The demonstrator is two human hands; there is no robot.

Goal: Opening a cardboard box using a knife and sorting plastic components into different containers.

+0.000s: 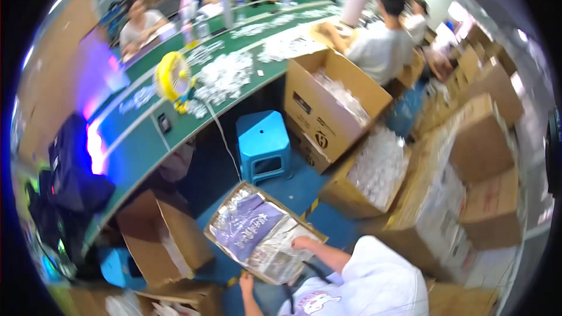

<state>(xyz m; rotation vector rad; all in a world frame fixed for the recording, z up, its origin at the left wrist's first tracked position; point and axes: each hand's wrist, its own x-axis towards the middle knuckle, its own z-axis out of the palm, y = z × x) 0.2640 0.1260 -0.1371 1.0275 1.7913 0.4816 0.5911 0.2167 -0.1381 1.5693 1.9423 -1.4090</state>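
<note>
The fingers of the right hand (300, 242) are lying flat and close together on crinkled clear plastic bags (275, 248) inside a shallow brown cardboard tray (218, 226), which is tilting on the blue floor just in front of the person. The left hand (246, 284) is gripping the tray's near edge; whether its fingers are curling under the rim I cannot tell. A purple printed sheet (246, 222) is covering the tray's far half. A blue plastic stool (264, 143) is standing beyond the tray, beside a long green worktable (146, 146) with a yellow desk fan (174, 79) on it. Open cardboard cartons (328, 105) holding white packets are crowding the right side, where other seated people are working.
</note>
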